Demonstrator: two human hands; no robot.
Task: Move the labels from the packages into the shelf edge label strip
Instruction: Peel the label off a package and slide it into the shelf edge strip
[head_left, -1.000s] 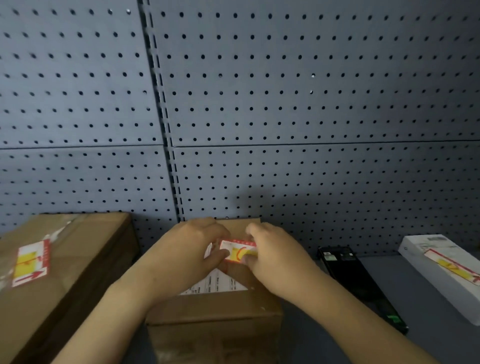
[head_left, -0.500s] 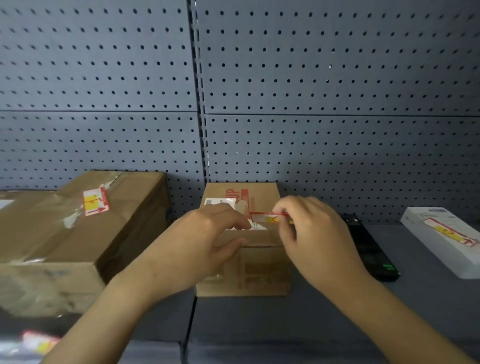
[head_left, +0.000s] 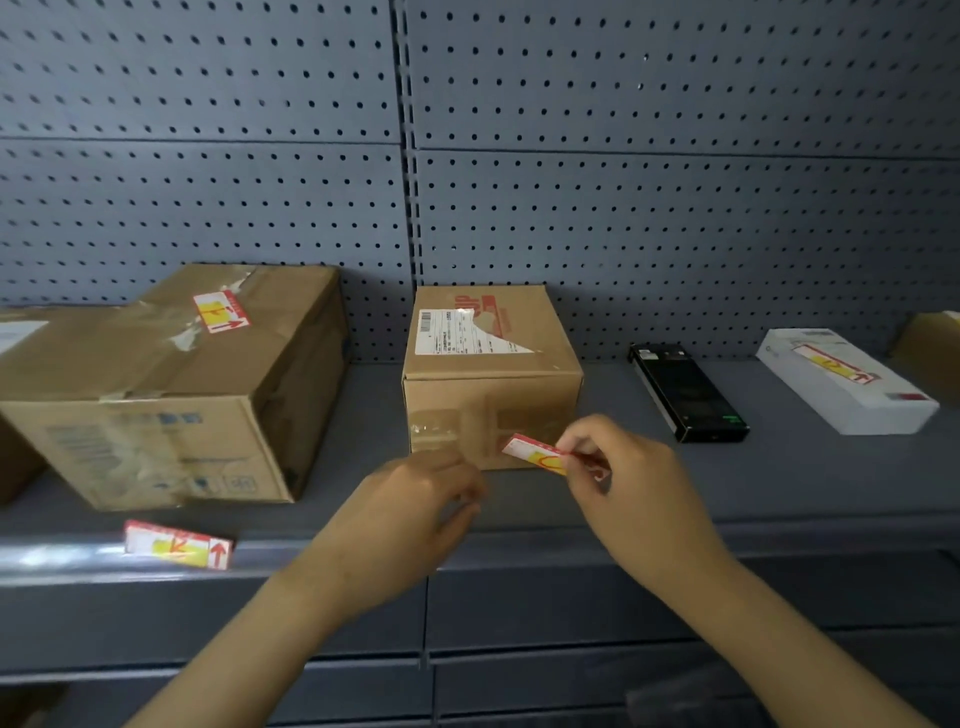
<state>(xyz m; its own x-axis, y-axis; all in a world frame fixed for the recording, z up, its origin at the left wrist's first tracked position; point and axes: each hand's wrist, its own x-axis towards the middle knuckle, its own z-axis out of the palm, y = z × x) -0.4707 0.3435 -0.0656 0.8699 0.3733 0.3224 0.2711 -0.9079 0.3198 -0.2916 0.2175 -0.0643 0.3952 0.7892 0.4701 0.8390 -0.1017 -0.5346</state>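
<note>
Matt grey perforated metal back panel and smooth matt shelf; glossy, light-catching shelf edge label strip. Brown corrugated cardboard packages, the large box bearing shiny, wrinkled clear tape, the small box a torn paper label. Glossy black package; smooth white carton; thin paper label.
</note>
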